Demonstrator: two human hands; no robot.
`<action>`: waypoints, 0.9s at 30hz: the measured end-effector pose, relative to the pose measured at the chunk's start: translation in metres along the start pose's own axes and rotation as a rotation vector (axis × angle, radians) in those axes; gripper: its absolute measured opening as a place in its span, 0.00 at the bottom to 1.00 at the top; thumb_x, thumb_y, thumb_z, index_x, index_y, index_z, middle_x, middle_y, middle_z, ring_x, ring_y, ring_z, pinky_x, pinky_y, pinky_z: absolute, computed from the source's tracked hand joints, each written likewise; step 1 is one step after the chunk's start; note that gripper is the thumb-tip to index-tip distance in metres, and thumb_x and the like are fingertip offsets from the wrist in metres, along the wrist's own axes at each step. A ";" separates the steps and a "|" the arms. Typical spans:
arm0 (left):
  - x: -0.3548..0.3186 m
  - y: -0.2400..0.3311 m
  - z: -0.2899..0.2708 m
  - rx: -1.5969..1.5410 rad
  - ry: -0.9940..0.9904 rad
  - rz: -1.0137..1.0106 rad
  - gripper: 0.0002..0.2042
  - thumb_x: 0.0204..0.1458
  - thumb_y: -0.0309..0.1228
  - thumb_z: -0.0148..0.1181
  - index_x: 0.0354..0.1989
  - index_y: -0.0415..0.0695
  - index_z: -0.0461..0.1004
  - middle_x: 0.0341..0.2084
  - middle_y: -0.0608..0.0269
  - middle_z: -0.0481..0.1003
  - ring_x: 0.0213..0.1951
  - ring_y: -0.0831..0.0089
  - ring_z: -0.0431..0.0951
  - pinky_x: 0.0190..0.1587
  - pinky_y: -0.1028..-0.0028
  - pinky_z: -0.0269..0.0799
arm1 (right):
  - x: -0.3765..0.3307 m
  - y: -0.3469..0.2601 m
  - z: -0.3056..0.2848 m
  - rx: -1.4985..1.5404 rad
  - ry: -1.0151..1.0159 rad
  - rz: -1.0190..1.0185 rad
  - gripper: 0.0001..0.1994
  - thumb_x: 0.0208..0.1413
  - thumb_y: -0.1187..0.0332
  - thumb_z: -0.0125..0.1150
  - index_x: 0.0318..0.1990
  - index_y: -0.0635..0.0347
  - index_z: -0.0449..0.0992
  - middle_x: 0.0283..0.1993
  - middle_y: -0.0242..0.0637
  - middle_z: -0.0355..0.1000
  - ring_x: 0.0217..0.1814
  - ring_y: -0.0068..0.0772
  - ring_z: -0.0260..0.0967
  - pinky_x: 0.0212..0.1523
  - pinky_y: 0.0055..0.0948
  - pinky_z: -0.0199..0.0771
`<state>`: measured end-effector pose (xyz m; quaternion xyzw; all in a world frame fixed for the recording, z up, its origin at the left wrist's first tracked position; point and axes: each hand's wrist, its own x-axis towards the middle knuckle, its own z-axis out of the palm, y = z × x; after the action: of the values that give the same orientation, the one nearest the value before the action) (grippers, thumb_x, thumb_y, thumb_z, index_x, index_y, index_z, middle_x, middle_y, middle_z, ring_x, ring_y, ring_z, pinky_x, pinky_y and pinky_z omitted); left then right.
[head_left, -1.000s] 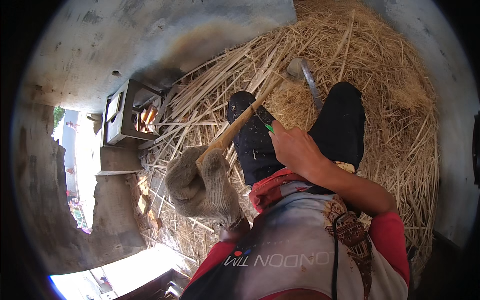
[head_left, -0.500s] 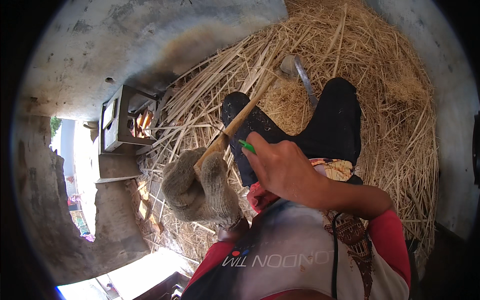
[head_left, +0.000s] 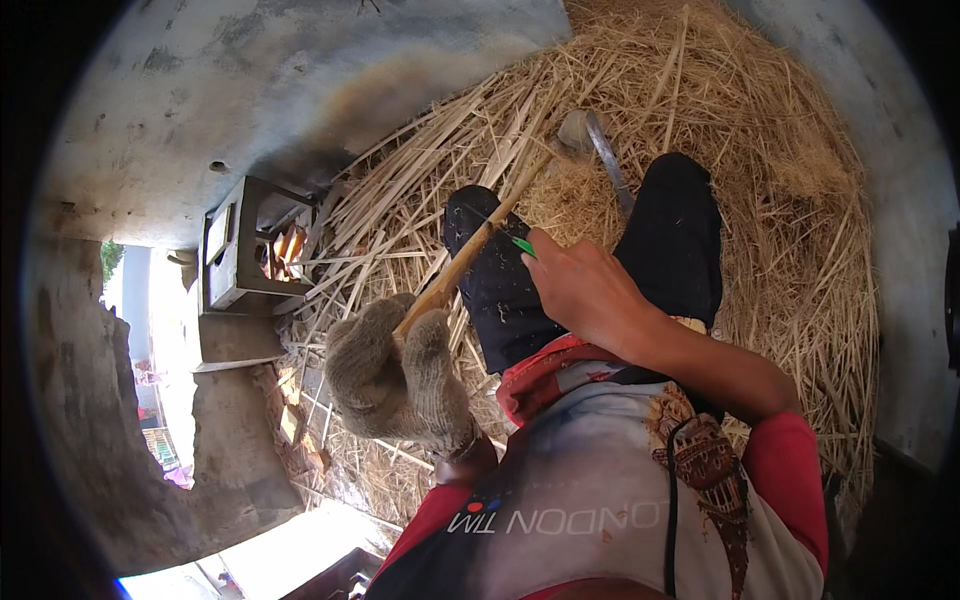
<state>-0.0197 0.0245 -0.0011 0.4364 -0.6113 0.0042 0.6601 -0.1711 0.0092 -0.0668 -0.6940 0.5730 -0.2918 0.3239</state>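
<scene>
My left hand [head_left: 395,375], in a thick grey-brown knitted glove, is closed round the near end of a long pale bamboo strip [head_left: 452,280]. The strip slants away across my left knee, its far end close to a greyish block in the straw. In my bare right hand [head_left: 590,290] is a small knife with a green handle [head_left: 523,246]. Its thin blade crosses the strip near the knee, seemingly touching it. My right fingers are wrapped round the handle and hide most of it.
Straw and thin shavings [head_left: 790,250] heap over the floor around my legs. Between my knees lies a curved metal blade [head_left: 609,160], next to the greyish block [head_left: 575,132]. A wooden stool-like frame [head_left: 235,280] stands at left, near a wall [head_left: 250,90] and a bright opening.
My right hand and the knife have moved away from my body, along the strip toward its far end. My left hand keeps its grip in nearly the same place.
</scene>
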 end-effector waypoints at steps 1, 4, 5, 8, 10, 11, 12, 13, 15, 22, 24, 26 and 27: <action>-0.002 -0.001 -0.002 -0.025 -0.023 0.002 0.13 0.53 0.28 0.67 0.38 0.33 0.72 0.25 0.53 0.76 0.18 0.76 0.73 0.17 0.82 0.67 | -0.008 -0.024 -0.014 0.025 -0.035 -0.028 0.06 0.62 0.70 0.50 0.38 0.63 0.64 0.21 0.57 0.72 0.26 0.67 0.74 0.28 0.57 0.74; 0.004 -0.008 0.000 -0.126 -0.066 0.047 0.13 0.52 0.28 0.68 0.41 0.33 0.73 0.28 0.51 0.77 0.21 0.74 0.76 0.19 0.81 0.70 | -0.008 -0.032 -0.019 -0.028 -0.017 -0.090 0.06 0.60 0.71 0.52 0.38 0.63 0.64 0.21 0.56 0.73 0.26 0.64 0.74 0.28 0.55 0.75; 0.005 -0.007 -0.001 -0.133 -0.076 0.032 0.14 0.51 0.28 0.68 0.41 0.34 0.74 0.29 0.50 0.77 0.22 0.73 0.76 0.20 0.80 0.71 | -0.009 -0.030 -0.018 -0.062 0.004 -0.098 0.06 0.59 0.71 0.52 0.38 0.63 0.63 0.21 0.56 0.73 0.26 0.64 0.75 0.27 0.54 0.75; 0.010 -0.005 -0.005 -0.086 -0.118 0.011 0.13 0.51 0.29 0.68 0.41 0.34 0.74 0.31 0.50 0.78 0.24 0.72 0.77 0.22 0.79 0.73 | -0.004 -0.028 -0.018 -0.101 -0.027 -0.070 0.06 0.59 0.71 0.53 0.39 0.62 0.63 0.20 0.55 0.72 0.26 0.62 0.75 0.27 0.55 0.76; 0.010 -0.004 -0.007 -0.045 -0.135 0.025 0.13 0.51 0.28 0.68 0.40 0.35 0.75 0.31 0.49 0.78 0.24 0.71 0.78 0.23 0.78 0.74 | -0.015 -0.043 -0.031 -0.027 -0.057 -0.160 0.06 0.59 0.72 0.53 0.38 0.62 0.63 0.20 0.55 0.72 0.26 0.62 0.75 0.27 0.54 0.76; 0.008 -0.004 -0.007 -0.033 -0.136 0.042 0.12 0.51 0.28 0.67 0.40 0.35 0.75 0.31 0.49 0.78 0.25 0.71 0.78 0.23 0.78 0.74 | -0.018 -0.048 -0.035 0.012 -0.071 -0.205 0.06 0.59 0.72 0.53 0.38 0.61 0.63 0.19 0.54 0.72 0.26 0.62 0.76 0.27 0.54 0.77; 0.007 -0.005 -0.007 -0.053 -0.133 0.046 0.12 0.51 0.27 0.67 0.40 0.34 0.75 0.31 0.50 0.78 0.25 0.70 0.78 0.24 0.77 0.75 | -0.016 -0.045 -0.030 -0.017 -0.037 -0.185 0.06 0.59 0.72 0.53 0.38 0.61 0.63 0.20 0.54 0.72 0.26 0.61 0.76 0.27 0.53 0.77; 0.003 -0.007 -0.006 -0.084 -0.123 0.046 0.11 0.51 0.27 0.66 0.40 0.34 0.75 0.31 0.50 0.78 0.26 0.70 0.79 0.24 0.77 0.75 | -0.013 -0.037 -0.019 -0.053 -0.002 -0.154 0.06 0.59 0.72 0.53 0.39 0.62 0.63 0.20 0.53 0.72 0.26 0.61 0.76 0.27 0.53 0.77; 0.004 -0.003 -0.004 -0.091 -0.119 0.027 0.11 0.51 0.26 0.66 0.40 0.33 0.75 0.31 0.49 0.78 0.26 0.69 0.79 0.24 0.76 0.76 | -0.006 -0.020 -0.006 -0.100 0.102 -0.179 0.06 0.59 0.72 0.53 0.40 0.61 0.64 0.20 0.51 0.73 0.24 0.59 0.75 0.26 0.52 0.76; 0.002 -0.003 -0.006 -0.065 -0.088 0.013 0.11 0.50 0.24 0.66 0.40 0.33 0.75 0.31 0.49 0.78 0.25 0.70 0.78 0.24 0.77 0.75 | -0.020 -0.039 -0.007 -0.015 0.036 -0.140 0.08 0.62 0.68 0.56 0.37 0.63 0.65 0.18 0.55 0.69 0.24 0.61 0.73 0.23 0.52 0.72; -0.002 -0.004 -0.002 -0.085 -0.043 -0.025 0.11 0.50 0.24 0.66 0.40 0.33 0.75 0.32 0.49 0.78 0.25 0.70 0.78 0.24 0.78 0.75 | 0.005 0.005 0.014 -0.115 0.124 -0.008 0.09 0.61 0.68 0.57 0.37 0.63 0.66 0.18 0.56 0.68 0.24 0.62 0.73 0.23 0.53 0.72; -0.005 -0.006 -0.005 -0.117 -0.071 -0.003 0.12 0.50 0.24 0.66 0.41 0.33 0.74 0.32 0.49 0.78 0.24 0.70 0.78 0.24 0.78 0.74 | 0.008 0.005 0.006 -0.099 0.098 -0.044 0.10 0.63 0.66 0.54 0.39 0.64 0.67 0.19 0.58 0.69 0.25 0.63 0.72 0.24 0.54 0.72; -0.006 -0.006 -0.006 -0.114 -0.059 -0.006 0.12 0.50 0.25 0.66 0.41 0.34 0.74 0.32 0.49 0.78 0.24 0.71 0.77 0.23 0.78 0.74 | 0.002 -0.013 -0.003 -0.046 0.071 -0.057 0.10 0.64 0.65 0.54 0.40 0.65 0.68 0.19 0.58 0.69 0.25 0.63 0.73 0.24 0.53 0.72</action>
<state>-0.0135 0.0274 -0.0084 0.3999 -0.6284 -0.0457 0.6656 -0.1652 0.0088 -0.0547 -0.7065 0.5705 -0.3123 0.2790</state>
